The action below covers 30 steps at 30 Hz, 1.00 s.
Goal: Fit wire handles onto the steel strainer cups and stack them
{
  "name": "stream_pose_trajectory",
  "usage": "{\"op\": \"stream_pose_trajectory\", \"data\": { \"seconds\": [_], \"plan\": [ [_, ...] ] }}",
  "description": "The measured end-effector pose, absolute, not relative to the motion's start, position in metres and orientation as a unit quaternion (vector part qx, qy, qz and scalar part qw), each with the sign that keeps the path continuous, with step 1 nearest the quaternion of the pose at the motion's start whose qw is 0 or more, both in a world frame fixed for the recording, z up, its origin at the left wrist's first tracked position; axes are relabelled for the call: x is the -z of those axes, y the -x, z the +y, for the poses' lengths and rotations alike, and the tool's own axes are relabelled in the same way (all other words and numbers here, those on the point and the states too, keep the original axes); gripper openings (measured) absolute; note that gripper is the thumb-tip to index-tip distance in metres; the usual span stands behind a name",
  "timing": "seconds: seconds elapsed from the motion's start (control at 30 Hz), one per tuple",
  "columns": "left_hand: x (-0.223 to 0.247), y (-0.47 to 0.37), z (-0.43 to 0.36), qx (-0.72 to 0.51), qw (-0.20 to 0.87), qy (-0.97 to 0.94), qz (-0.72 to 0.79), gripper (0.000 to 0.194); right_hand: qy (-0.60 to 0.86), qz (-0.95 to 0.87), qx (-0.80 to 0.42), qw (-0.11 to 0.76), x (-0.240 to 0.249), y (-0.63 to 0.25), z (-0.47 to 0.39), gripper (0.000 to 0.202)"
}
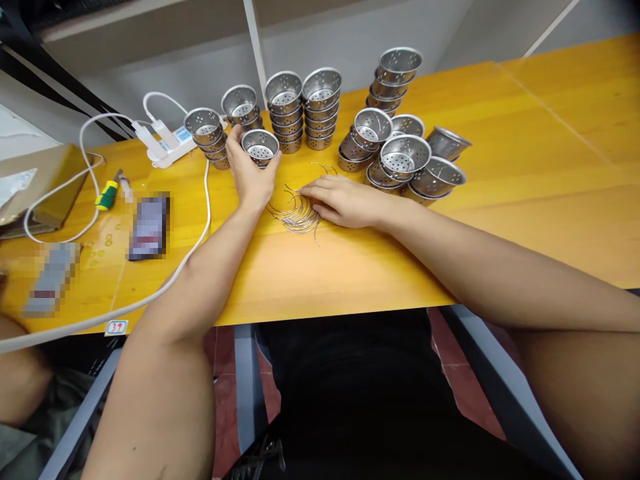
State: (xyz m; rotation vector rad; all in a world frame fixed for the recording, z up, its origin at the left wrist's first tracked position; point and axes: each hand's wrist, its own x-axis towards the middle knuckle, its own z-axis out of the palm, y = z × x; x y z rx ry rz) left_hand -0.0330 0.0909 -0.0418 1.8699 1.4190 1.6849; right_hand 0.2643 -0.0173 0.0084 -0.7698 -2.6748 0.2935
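Note:
My left hand (251, 179) is wrapped round a small perforated metal cup (261, 148), its mouth facing up, in front of the stacked cups. My right hand (347, 200) rests low over the table with fingers stretched out and the thumb apart, its fingertips at a loose pile of thin curved metal wires (299, 219). Whether a wire lies under those fingers is hidden.
Stacks of perforated cups (284, 93) line the back; a tumbled group of cups (404, 159) sits right. At left are a power strip (173, 148), a screwdriver (107, 195), a blurred phone (149, 228) and a white cable (206, 213) crossing my left arm.

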Motion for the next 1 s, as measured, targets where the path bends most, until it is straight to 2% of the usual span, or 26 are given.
{"op": "stream_pose_trajectory", "data": {
  "seconds": [0.13,0.4,0.63,0.83,1.0],
  "plan": [
    [0.038,0.031,0.090,-0.565,0.086,-0.645,0.507,0.109,0.265,-0.946,-0.089,0.166,-0.007,-0.264,-0.018,0.055],
    [0.046,0.037,0.101,-0.576,0.097,-0.646,0.491,0.101,0.285,-0.943,-0.046,0.167,-0.002,-0.265,-0.009,0.050],
    [0.057,0.042,0.112,-0.577,0.101,-0.618,0.525,0.115,0.315,-0.940,-0.041,0.122,-0.010,-0.275,-0.006,0.036],
    [0.053,0.038,0.108,-0.558,0.148,-0.635,0.514,0.104,0.360,-0.926,-0.075,0.089,-0.023,-0.267,-0.014,0.026],
    [0.055,0.039,0.106,-0.562,0.140,-0.650,0.492,0.101,0.396,-0.916,-0.055,0.038,-0.034,-0.259,-0.023,0.025]
  ]
}}
